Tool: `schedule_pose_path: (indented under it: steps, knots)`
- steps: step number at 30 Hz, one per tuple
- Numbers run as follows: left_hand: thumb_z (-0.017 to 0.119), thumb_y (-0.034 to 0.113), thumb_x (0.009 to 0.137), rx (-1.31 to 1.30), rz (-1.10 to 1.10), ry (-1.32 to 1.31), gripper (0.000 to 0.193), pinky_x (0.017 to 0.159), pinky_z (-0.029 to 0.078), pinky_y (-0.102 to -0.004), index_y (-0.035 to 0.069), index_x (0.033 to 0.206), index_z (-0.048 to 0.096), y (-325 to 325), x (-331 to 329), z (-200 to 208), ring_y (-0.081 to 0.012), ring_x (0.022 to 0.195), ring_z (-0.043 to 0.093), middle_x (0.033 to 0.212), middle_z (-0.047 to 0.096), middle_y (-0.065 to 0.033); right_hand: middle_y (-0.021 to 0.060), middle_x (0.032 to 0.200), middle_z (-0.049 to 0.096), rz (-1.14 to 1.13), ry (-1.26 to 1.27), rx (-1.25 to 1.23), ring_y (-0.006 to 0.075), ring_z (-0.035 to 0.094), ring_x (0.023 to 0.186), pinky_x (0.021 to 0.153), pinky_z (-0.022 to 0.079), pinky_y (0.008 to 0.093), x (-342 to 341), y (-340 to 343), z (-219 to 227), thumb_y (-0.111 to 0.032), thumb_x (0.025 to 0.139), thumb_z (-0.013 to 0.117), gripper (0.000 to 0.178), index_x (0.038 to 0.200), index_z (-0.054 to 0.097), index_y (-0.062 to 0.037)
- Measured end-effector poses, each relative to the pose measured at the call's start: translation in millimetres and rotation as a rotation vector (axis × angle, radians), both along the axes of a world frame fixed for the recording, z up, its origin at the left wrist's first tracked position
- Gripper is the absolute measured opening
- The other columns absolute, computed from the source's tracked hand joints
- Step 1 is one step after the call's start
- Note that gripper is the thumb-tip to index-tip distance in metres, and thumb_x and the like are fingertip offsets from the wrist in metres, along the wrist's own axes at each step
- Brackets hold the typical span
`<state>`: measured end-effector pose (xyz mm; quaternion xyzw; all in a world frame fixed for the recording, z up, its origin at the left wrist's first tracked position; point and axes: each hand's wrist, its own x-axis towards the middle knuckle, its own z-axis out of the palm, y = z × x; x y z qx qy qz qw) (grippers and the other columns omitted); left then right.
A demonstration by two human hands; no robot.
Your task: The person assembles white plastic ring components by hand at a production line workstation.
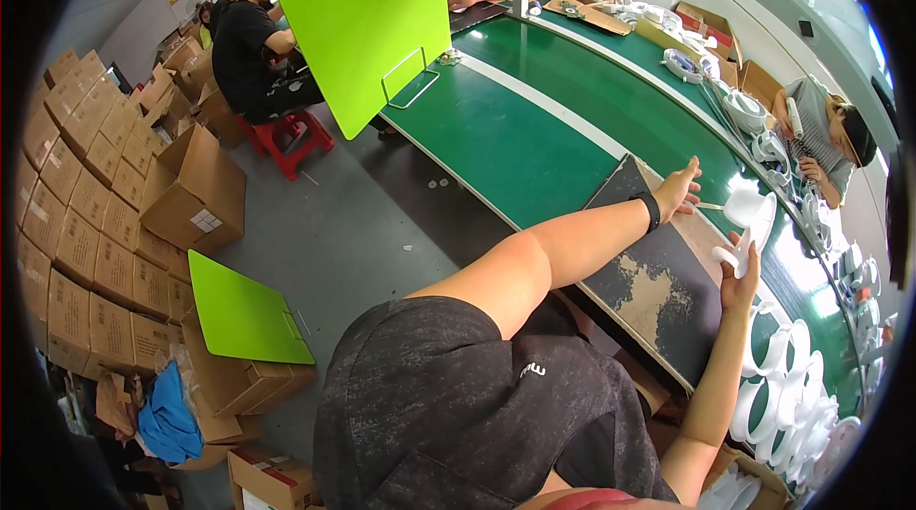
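Note:
My right hand [740, 283] grips a white curved plastic part [756, 228], with a rounded cup-like end and a narrower lower end, above the right side of the bench. Beside it, to the left, my left hand [677, 192] is held out with its fingers stretched and apart. A dark band [650, 210] circles the left wrist. Something thin and pale [708, 206] lies between the left fingers and the white part; I cannot tell whether it touches either. Below my hands is a black board [658, 271] with a worn, bare patch.
Several white ring-shaped parts [784, 381] lie stacked at the right. A green conveyor [582, 95] runs past, with white housings [744, 111] along its far side. A lime-green panel [367, 23] stands ahead. Cartons [81, 233] are piled left. People sit nearby.

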<state>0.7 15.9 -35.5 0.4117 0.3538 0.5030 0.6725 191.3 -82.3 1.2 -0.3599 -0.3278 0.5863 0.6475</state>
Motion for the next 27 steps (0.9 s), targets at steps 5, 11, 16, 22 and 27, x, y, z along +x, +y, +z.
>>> schedule_pose_path:
  steps: [5, 11, 16, 22, 27]
  knots:
    - [0.032, 0.070, 0.086, 0.111, -0.054, -0.098, 0.082, 0.073, 0.047, -0.0301, 0.003, 0.133, 0.040, 3, 5, -7, -0.0185, 0.090, 0.056, 0.103, 0.059, -0.0129, 0.0109, 0.095, 0.062, 0.044, -0.600, 0.115, 0.0143, 0.059, 0.064, 0.054, 0.050, 0.0276, 8, 7, -17, -0.024, 0.093, 0.052, 0.028, 0.110, 0.052, -0.0017]
    - [0.034, 0.070, 0.085, 0.041, -0.052, -0.025, 0.081, 0.069, 0.047, -0.0291, 0.002, 0.128, 0.046, -3, 1, 2, -0.0159, 0.075, 0.059, 0.091, 0.061, -0.0099, 0.0113, 0.095, 0.063, 0.041, -0.219, 0.156, 0.0144, 0.059, 0.064, 0.057, 0.050, 0.0278, 4, 6, -12, -0.029, 0.095, 0.049, 0.032, 0.115, 0.050, -0.0038]
    - [0.024, 0.074, 0.085, 0.185, -0.271, 0.012, 0.082, 0.075, 0.047, -0.0284, 0.008, 0.129, 0.047, -6, 4, 5, -0.0143, 0.089, 0.057, 0.107, 0.057, -0.0053, 0.0123, 0.096, 0.063, 0.031, -0.549, 0.096, 0.0163, 0.060, 0.066, 0.061, 0.051, 0.0301, 28, 23, -36, -0.029, 0.095, 0.048, 0.035, 0.120, 0.048, -0.0039]
    - [0.021, 0.079, 0.080, 0.131, -0.179, -0.069, 0.093, 0.089, 0.041, -0.0397, 0.015, 0.147, 0.014, -18, -1, 24, -0.0252, 0.119, 0.043, 0.142, 0.033, -0.0149, 0.0155, 0.107, 0.060, -0.126, -0.211, 0.188, 0.0206, 0.062, 0.080, 0.068, 0.052, 0.0326, 19, 4, -7, -0.030, 0.097, 0.044, 0.039, 0.125, 0.042, -0.0037]
    - [0.022, 0.079, 0.080, 0.064, -0.061, -0.286, 0.094, 0.102, 0.024, -0.0505, 0.018, 0.148, 0.004, -14, 3, 33, -0.0288, 0.137, 0.019, 0.152, 0.011, -0.0168, 0.0211, 0.123, 0.051, 0.175, 0.449, 0.157, 0.0304, 0.061, 0.090, 0.074, 0.055, 0.0358, 31, 5, -22, -0.029, 0.096, 0.044, 0.040, 0.124, 0.043, -0.0007]
